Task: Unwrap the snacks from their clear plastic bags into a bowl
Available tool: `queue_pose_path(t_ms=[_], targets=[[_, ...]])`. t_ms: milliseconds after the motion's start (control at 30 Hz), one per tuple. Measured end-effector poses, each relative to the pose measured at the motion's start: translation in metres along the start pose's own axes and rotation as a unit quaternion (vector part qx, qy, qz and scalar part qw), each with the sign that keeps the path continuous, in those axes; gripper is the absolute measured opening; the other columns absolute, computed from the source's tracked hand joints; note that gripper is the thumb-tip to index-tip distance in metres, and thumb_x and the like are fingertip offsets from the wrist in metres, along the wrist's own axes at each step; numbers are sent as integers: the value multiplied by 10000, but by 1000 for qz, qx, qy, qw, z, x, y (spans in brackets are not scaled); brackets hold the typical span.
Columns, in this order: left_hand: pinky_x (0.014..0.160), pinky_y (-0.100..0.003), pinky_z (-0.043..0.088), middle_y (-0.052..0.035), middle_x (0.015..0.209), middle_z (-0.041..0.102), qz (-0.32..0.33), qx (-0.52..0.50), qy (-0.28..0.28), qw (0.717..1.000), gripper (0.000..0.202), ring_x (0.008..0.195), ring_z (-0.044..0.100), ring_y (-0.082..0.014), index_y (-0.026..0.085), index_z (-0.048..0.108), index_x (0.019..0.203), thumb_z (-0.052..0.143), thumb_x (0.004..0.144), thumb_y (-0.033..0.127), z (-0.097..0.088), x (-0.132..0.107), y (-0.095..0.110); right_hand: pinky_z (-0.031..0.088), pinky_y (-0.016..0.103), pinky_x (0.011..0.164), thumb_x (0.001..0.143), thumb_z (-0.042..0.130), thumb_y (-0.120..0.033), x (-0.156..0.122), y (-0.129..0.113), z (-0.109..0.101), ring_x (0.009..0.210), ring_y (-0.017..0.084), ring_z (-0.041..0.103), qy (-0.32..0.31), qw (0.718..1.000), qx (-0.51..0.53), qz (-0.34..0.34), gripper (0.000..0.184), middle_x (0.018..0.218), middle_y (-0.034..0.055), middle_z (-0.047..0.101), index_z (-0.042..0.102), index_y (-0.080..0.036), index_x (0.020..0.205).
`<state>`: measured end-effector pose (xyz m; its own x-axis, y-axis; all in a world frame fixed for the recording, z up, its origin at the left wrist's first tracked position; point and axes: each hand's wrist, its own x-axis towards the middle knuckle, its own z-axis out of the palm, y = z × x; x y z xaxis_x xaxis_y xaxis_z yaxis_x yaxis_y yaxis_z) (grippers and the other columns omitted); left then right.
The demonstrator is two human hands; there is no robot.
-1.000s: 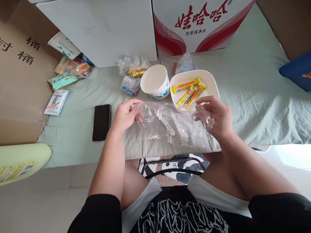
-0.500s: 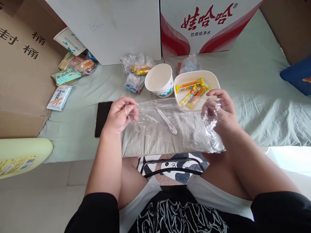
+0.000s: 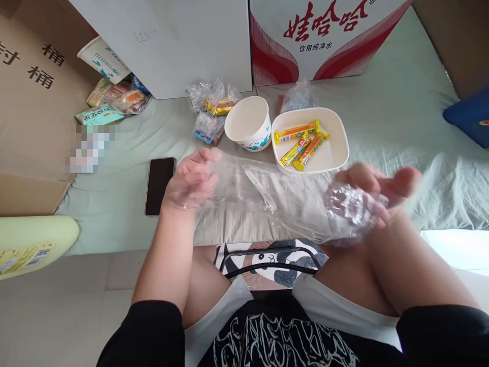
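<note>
A clear plastic film [image 3: 282, 196] is stretched between my two hands above the bed edge. My left hand [image 3: 191, 181] grips its left end, with the fingers partly wrapped in the film. My right hand [image 3: 376, 196], blurred by motion, is closed on the bunched right end. Under the film a small white plastic utensil [image 3: 262, 191] lies on the grey-green sheet [image 3: 382, 117]. Just beyond the film stand a white paper bowl [image 3: 247, 125] and a white square dish [image 3: 338, 153] holding three yellow-wrapped sausage sticks [image 3: 300, 142].
A black phone [image 3: 158, 184] lies left of my left hand. Snack packets [image 3: 114, 102] and small clear bags [image 3: 212, 107] lie farther back. A white box [image 3: 171, 46], a red-and-white carton [image 3: 324, 35] and cardboard [image 3: 30, 102] wall in the back and left. A blue cushion [image 3: 468, 117] is at the right.
My right hand has moved down and to the right, drawing the film out longer and bunching its end. My left hand has stayed near the phone, still on the film.
</note>
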<state>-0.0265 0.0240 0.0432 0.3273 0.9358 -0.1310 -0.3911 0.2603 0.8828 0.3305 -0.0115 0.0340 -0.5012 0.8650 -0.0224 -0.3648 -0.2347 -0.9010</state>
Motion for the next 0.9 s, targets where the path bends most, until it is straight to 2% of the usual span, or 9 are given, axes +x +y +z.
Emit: queue_pose_path(t_ms=[67, 167, 267, 333, 400, 533, 667, 767, 900], targets=[[267, -162, 92, -9, 993, 725, -50, -2, -56, 997, 434, 369, 349, 27, 210, 703, 965, 927, 608, 309, 8, 2, -4, 498, 255, 521, 838, 666, -694, 11, 5, 12, 464, 99, 503, 66, 995, 70, 4, 405, 579, -74, 528, 631, -290, 837], [290, -168, 173, -55, 984, 733, -147, 90, -110, 979, 338, 406, 458, -8, 171, 717, 994, 852, 687, 206, 23, 7, -9, 610, 294, 772, 810, 743, -673, 24, 15, 32, 858, 157, 731, 103, 990, 79, 49, 451, 961, 19, 739, 678, -262, 985], [313, -177, 246, -91, 1044, 746, -167, 158, -135, 964, 305, 466, 554, -43, 156, 724, 1004, 809, 711, 151, 33, 13, -10, 623, 309, 787, 766, 842, -592, 25, 23, 46, 908, 173, 750, -34, 988, 41, 148, 539, 1071, 65, 773, 671, -226, 1122], [329, -185, 283, -86, 1091, 762, -128, 133, -134, 974, 384, 450, 554, -49, 199, 718, 1050, 842, 686, 200, 36, 16, -10, 580, 249, 641, 810, 841, -461, 22, 26, 51, 723, 128, 713, -134, 971, -26, 198, 374, 869, 29, 767, 677, -199, 1020], [366, -195, 345, -68, 1099, 782, -74, 74, -94, 990, 515, 432, 541, -55, 271, 694, 1146, 875, 670, 341, 36, 20, -11, 496, 212, 521, 872, 777, -388, 20, 27, 52, 584, 89, 636, -157, 964, -86, 198, 232, 712, -12, 714, 652, -195, 901], [601, -283, 571, -108, 1188, 775, -11, -6, 32, 999, 728, 740, 741, -178, 269, 678, 1205, 719, 694, 786, 41, 25, -21, 463, 222, 484, 891, 726, -392, 24, 28, 50, 508, 74, 582, 8, 985, -142, 99, 235, 652, -36, 676, 575, -213, 894], [867, -411, 627, -181, 1185, 767, -86, 33, -64, 994, 972, 1125, 749, -345, 197, 700, 1202, 816, 513, 873, 53, 20, -39, 388, 236, 458, 906, 665, -397, 28, 28, 51, 454, 74, 502, 147, 960, -237, 21, 204, 525, -89, 539, 561, -221, 905], [918, -419, 615, -183, 1167, 777, -130, 46, -136, 981, 919, 1170, 737, -368, 202, 719, 1198, 901, 506, 779, 60, 13, -47, 342, 262, 484, 913, 610, -348, 27, 28, 53, 450, 83, 445, 210, 905, -369, -30, 135, 496, -83, 507, 578, -227, 861], [906, -443, 618, -190, 1194, 772, -133, 24, -129, 982, 915, 1195, 725, -395, 188, 725, 1171, 779, 580, 883, 66, 8, -44, 331, 295, 531, 923, 572, -335, 26, 36, 51, 481, 112, 470, 279, 799, -520, -114, 127, 581, -17, 612, 601, -237, 847]])
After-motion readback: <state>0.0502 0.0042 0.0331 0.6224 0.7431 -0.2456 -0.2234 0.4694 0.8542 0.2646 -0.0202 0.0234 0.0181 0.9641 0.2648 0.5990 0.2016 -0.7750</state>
